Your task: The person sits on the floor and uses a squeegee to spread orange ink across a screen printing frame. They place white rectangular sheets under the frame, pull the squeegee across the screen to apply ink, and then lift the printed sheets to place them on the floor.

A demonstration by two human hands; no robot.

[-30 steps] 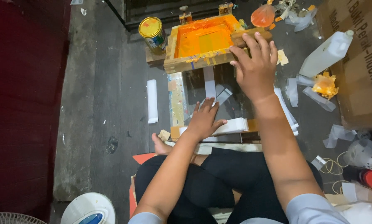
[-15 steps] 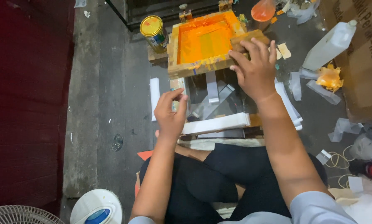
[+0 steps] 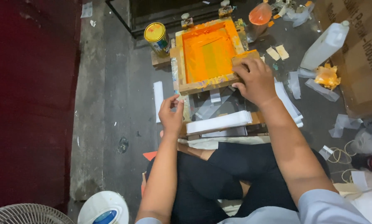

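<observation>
A wooden screen-printing frame [image 3: 206, 85] with orange ink on its mesh lies on the floor in front of my crossed legs. My right hand [image 3: 256, 81] grips its near right corner, fingers curled over the wood. My left hand [image 3: 171, 115] is raised by the frame's near left corner, thumb and forefinger a little apart; whether they pinch anything is unclear. A stack of white paper strips [image 3: 219, 122] lies on a board between the frame and my knees. A single white strip [image 3: 158, 99] lies on the floor just left of my left hand.
A yellow-lidded tin can [image 3: 157, 37] stands left of the frame. A white plastic bottle [image 3: 325, 45], an orange-stained rag [image 3: 326, 76] and a cardboard box [image 3: 360, 62] are at the right, with scraps around. A fan [image 3: 24, 213] sits bottom left beside a red surface [image 3: 28, 103].
My left hand lifted off the stack of strips and moved left and forward to the frame's near left corner. My right hand went from flat fingers to a grip on the frame's corner.
</observation>
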